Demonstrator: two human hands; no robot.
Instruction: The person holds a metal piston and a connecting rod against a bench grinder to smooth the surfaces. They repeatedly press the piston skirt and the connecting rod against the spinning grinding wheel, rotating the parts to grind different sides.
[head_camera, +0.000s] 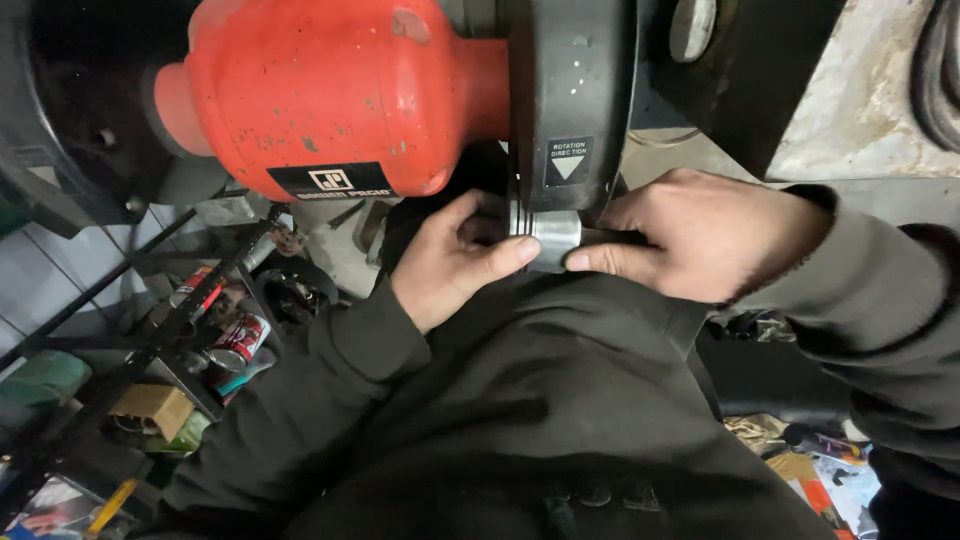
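Hands meet at the centre of the frame, under the black wheel guard of a bench grinder whose red motor housing fills the upper left. I pinch a short grey metal sleeve between both thumbs: my left hand comes in from the lower left, thumb pressed flat on the sleeve's near face and fingers curled behind it; my right hand closes on it from the right, thumb on its lower edge, the other fingers folded over and hidden. Both grips are narrow and tight on the piece. The sleeve sits just below the guard, against its lower rim; whether it touches the wheel I cannot tell, since the guard hides the wheel.

Doing this well, as I judge it, means holding the sleeve square and steady with even pressure from both sides, thumbs kept low and away from the guard's opening, and my dark sleeves clear of it. Cluttered shelves with cans and boxes lie at lower left.
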